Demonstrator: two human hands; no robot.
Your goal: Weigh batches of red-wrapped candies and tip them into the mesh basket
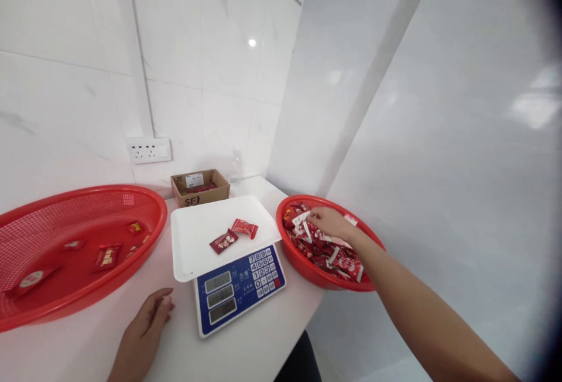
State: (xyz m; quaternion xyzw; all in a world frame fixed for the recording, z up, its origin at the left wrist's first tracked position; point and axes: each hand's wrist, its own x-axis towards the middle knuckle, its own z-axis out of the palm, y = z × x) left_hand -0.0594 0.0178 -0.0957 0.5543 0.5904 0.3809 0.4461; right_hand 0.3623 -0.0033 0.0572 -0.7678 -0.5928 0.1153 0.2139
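My right hand [328, 222] reaches into a red bowl [302, 265] full of red-and-white candy packets [327, 250], its fingers closed around one of the packets at the top of the pile. My left hand [147, 326] rests flat on the white counter, fingers loosely together, holding nothing, just left of a blue-and-white electronic scale [239, 285]. Two red packets [235, 235] lie on the scale's white weighing tray [193, 241].
A large red mesh basket [65, 300] with several packets inside sits at the left. A small cardboard box [200, 187] stands behind the scale against the tiled wall, below a wall socket [150, 150]. The counter edge drops off at the right.
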